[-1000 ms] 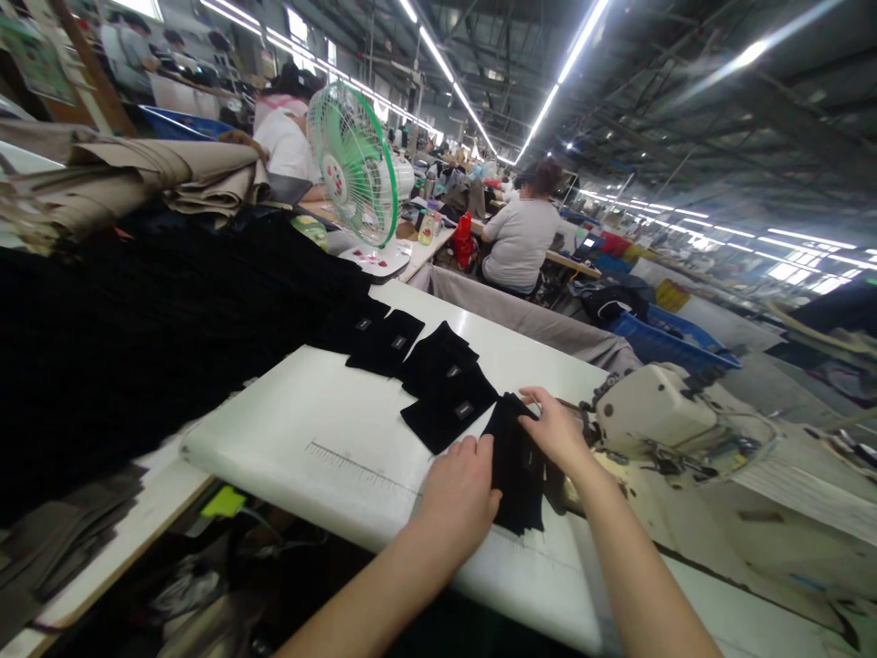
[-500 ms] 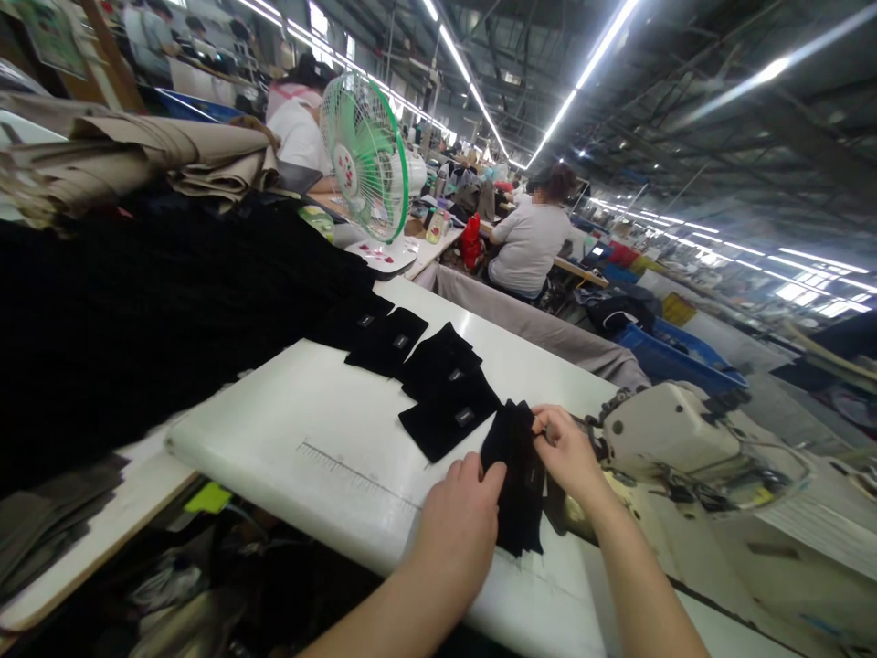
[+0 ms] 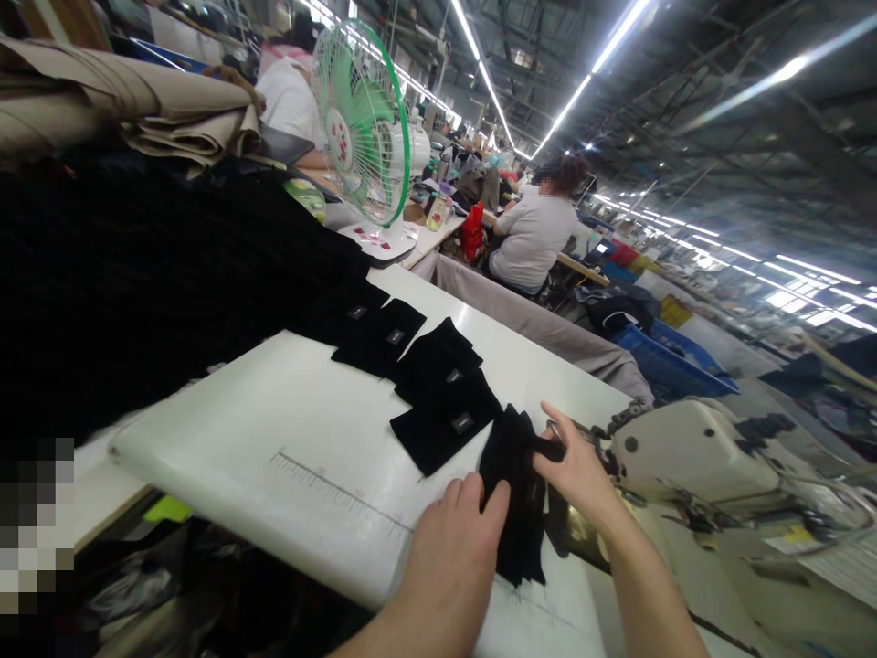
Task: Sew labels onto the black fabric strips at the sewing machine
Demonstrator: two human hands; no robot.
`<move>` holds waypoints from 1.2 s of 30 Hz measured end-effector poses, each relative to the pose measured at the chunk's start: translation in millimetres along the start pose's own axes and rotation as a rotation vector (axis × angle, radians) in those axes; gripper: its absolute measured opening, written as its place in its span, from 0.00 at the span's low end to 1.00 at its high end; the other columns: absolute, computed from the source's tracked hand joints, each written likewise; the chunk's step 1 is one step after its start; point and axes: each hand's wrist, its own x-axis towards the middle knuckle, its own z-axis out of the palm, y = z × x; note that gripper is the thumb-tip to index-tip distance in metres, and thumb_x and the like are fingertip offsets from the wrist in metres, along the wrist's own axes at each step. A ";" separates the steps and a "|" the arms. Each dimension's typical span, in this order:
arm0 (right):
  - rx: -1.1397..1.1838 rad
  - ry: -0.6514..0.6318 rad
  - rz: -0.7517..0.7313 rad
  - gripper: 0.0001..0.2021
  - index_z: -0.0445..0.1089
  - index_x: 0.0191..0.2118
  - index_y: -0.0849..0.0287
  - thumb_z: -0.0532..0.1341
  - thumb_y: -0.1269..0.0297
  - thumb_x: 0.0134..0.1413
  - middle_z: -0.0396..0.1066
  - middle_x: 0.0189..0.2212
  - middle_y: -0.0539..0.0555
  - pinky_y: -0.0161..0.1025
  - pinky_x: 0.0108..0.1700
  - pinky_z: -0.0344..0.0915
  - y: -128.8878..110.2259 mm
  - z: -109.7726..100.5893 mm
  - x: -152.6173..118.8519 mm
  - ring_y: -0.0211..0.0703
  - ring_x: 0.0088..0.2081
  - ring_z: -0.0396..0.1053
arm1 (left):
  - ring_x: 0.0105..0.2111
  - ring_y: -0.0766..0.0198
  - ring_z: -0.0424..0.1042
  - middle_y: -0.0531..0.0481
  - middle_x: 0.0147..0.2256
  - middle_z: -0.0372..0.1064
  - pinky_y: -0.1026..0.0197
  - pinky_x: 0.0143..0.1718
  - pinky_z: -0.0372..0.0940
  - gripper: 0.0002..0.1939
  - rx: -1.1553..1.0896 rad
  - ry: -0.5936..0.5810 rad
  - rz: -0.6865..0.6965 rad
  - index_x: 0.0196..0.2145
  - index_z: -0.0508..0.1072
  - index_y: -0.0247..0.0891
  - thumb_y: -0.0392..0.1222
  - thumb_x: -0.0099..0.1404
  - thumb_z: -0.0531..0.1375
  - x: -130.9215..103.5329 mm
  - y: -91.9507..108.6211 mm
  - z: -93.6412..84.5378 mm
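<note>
A stack of black fabric pieces lies at the table's right part, beside the sewing machine. My left hand holds the stack's left edge, thumb on top. At its upper right, my right hand pinches a dark piece between thumb and fingers, its index finger raised. Up and to the left, several black pieces with small labels overlap in a row across the white table.
A large heap of black fabric covers the left side, with rolled beige cloth behind it. A green fan stands at the table's far end. Beyond are a seated person in grey and a blue bin.
My right hand has shifted slightly right, lifting a dark piece's corner off the stack, and its index finger has straightened. My left hand stays on the stack. The view has tilted a little.
</note>
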 end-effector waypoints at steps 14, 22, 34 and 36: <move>0.000 -0.147 -0.156 0.06 0.62 0.25 0.54 0.61 0.64 0.42 0.71 0.54 0.55 0.44 0.52 0.63 -11.8 -0.5 19.1 0.52 0.50 0.70 | 0.47 0.50 0.71 0.40 0.49 0.68 0.48 0.44 0.74 0.29 -0.011 -0.017 -0.001 0.65 0.62 0.42 0.28 0.69 0.52 1.4 0.1 0.7; -0.032 -0.090 -0.129 0.07 0.66 0.36 0.53 0.60 0.62 0.48 0.70 0.30 0.48 0.39 0.37 0.64 -5.0 6.5 9.2 0.44 0.31 0.68 | 0.44 0.49 0.71 0.41 0.46 0.68 0.48 0.40 0.74 0.30 0.007 0.102 0.060 0.64 0.62 0.40 0.28 0.66 0.53 0.4 -5.3 15.6; 0.015 -0.352 -0.041 0.11 0.70 0.36 0.55 0.59 0.66 0.41 0.72 0.28 0.47 0.37 0.35 0.67 -15.6 -4.2 23.3 0.44 0.33 0.71 | 0.45 0.49 0.71 0.41 0.47 0.69 0.49 0.40 0.73 0.29 0.006 0.051 0.045 0.64 0.63 0.41 0.26 0.66 0.52 0.0 -0.9 11.4; 0.014 -0.277 -0.053 0.07 0.68 0.33 0.55 0.60 0.63 0.43 0.71 0.28 0.48 0.38 0.34 0.65 -11.3 -2.9 17.9 0.44 0.32 0.69 | 0.46 0.51 0.71 0.41 0.48 0.69 0.50 0.42 0.73 0.31 0.002 0.059 0.032 0.66 0.59 0.41 0.27 0.67 0.52 -1.2 -0.6 11.7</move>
